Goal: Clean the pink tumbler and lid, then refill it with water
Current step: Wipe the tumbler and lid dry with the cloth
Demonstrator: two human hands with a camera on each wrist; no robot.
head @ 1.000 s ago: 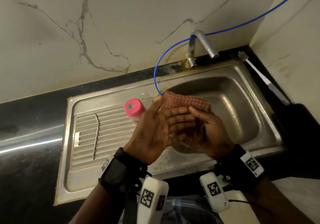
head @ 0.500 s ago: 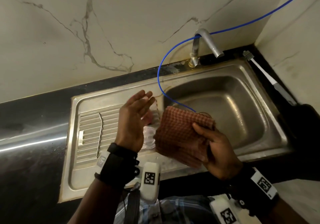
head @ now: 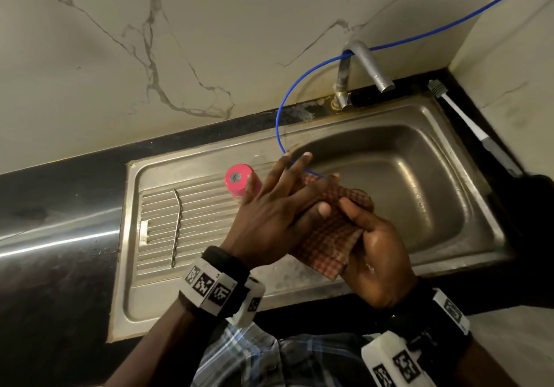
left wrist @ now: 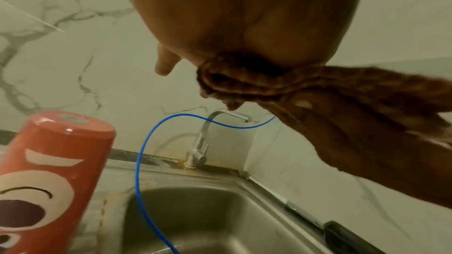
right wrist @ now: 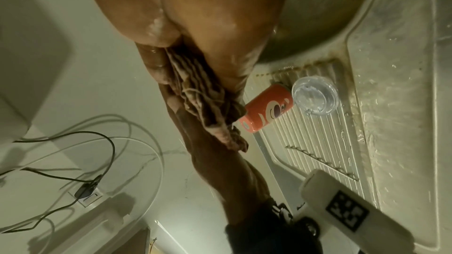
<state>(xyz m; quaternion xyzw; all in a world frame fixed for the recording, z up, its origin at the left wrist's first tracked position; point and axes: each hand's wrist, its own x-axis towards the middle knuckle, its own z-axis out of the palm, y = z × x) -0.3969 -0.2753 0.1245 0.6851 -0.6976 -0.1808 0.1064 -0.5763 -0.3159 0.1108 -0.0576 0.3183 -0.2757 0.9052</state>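
- Red-and-white checked cotton cloth (head: 329, 224), folded thick, lies sandwiched between the two hands above the near rim of the stainless steel sink (head: 419, 269).
- The right hand (head: 374, 254) cups the cloth from below, thumb curled over its top, so it is grasping the cloth; its skin glistens wet.
- The left hand (head: 278, 206) lies flat on the cloth with fingers straight and spread, pressing rather than gripping.
- The pink cylindrical tumbler with a cartoon face (left wrist: 46, 177) stands upside down on the ribbed steel draining board (head: 156, 215), just beside the left hand's knuckles; whether they touch it I cannot tell.
- The round clear plastic lid (right wrist: 315, 98) rests on the ribs right next to the tumbler.
- My reading: both pieces look washed and the hands are being dried; refilling is not yet done.
- Risks from here:
  - A sideways sweep of the left hand could knock the tall inverted tumbler over, and it would likely roll on the ribs toward the basin.
  - Wet fingers may slip on the smooth tumbler wall when it is lifted.
  - The thin blue hose (head: 281, 122) hanging from the bent steel tap (head: 365, 65) dangles close to the left fingertips and could snag on the cloth.
  - A thin twisted metal rod (head: 177, 224) lies on the ribs, well apart from the tumbler.
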